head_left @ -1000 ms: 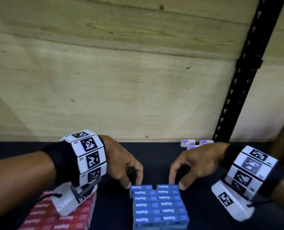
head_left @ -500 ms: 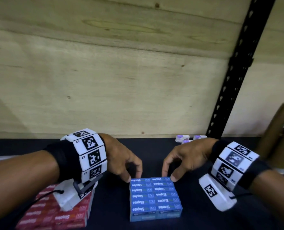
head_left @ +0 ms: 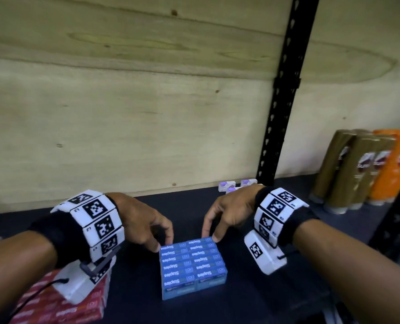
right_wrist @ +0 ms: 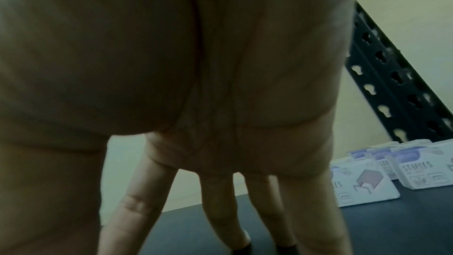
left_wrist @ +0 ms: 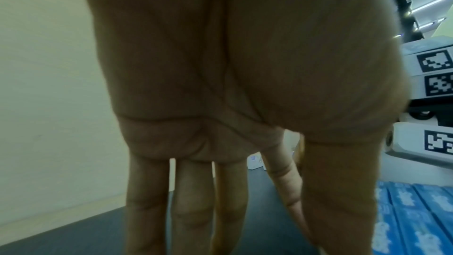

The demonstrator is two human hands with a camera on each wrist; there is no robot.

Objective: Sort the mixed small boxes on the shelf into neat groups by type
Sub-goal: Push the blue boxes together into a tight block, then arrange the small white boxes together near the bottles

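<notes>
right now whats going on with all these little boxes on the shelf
A person is sorting staple boxes by type. Both hands sit at the far end of the block of blue boxes: the left hand at its far left corner, the right hand at its far right corner, fingertips against the block. The red boxes lie grouped to the left, under the left wrist. The white boxes stand at the back by the upright.

Dim, even light throughout; both wrist views are dark, soft and edge-warped.
</notes>
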